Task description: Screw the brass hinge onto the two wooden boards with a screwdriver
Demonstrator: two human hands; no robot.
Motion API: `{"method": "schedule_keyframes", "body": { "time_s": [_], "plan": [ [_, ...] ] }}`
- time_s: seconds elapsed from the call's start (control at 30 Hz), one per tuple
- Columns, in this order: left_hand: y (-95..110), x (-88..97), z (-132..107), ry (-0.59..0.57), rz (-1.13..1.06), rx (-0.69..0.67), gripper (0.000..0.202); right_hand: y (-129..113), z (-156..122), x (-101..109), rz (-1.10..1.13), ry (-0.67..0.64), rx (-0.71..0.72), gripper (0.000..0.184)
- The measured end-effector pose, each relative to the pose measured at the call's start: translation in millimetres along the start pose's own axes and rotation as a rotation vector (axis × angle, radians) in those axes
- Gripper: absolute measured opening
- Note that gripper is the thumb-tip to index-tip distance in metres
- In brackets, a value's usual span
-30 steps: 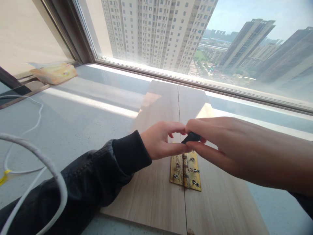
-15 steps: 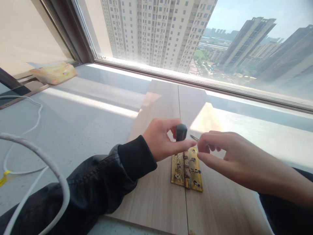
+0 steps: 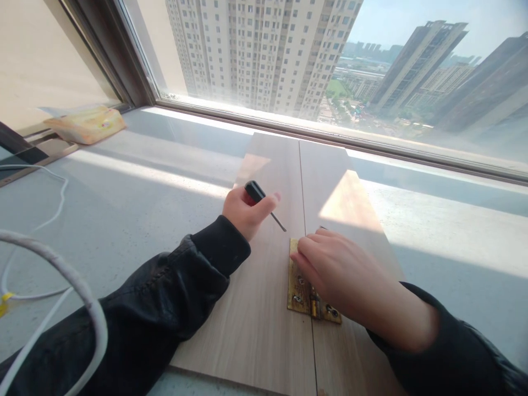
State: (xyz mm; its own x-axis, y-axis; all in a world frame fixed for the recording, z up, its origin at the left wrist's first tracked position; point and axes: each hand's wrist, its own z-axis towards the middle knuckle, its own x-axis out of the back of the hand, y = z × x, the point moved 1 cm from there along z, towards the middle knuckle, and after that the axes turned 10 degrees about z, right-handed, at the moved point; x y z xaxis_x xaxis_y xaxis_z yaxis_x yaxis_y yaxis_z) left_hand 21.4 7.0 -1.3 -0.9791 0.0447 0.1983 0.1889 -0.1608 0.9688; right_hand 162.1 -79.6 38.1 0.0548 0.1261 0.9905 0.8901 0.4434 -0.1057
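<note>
My left hand (image 3: 244,212) is closed around the black and red handle of a screwdriver (image 3: 254,191). Its thin shaft slants down to the right, the tip above the wooden boards and apart from the hinge. A worn brass hinge (image 3: 293,289) lies across the seam of two boards, with screws in several of its holes. Over its upper part sits my right hand (image 3: 325,258), thumb and fingers pinched together near the left leaf's upper end. What they pinch, if anything, is hidden. A small dark tip (image 3: 324,227) shows just behind these knuckles.
Two pale wooden boards (image 3: 264,324) lie side by side on a speckled white sill (image 3: 136,220) beside a large window. White cables (image 3: 88,297) loop at the left, close to my left sleeve. A yellowish soft packet (image 3: 88,126) lies in the far left corner.
My left hand has moved left with the screwdriver, lifting it off the hinge and tilting it. My right hand has come left onto the hinge, its fingers now pinched.
</note>
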Motion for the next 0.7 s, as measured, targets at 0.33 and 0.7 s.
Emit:
{"method": "schedule_keyframes", "body": {
  "time_s": [0.33, 0.7],
  "plan": [
    [1, 1.3, 0, 0.01, -0.009, 0.018, 0.038, 9, -5, 8, 0.104, 0.071, -0.065, 0.028],
    [-1, 2.1, 0, 0.004, 0.004, 0.001, 0.037, 14, -10, 21, 0.221, 0.047, 0.059, 0.018]
  ]
}}
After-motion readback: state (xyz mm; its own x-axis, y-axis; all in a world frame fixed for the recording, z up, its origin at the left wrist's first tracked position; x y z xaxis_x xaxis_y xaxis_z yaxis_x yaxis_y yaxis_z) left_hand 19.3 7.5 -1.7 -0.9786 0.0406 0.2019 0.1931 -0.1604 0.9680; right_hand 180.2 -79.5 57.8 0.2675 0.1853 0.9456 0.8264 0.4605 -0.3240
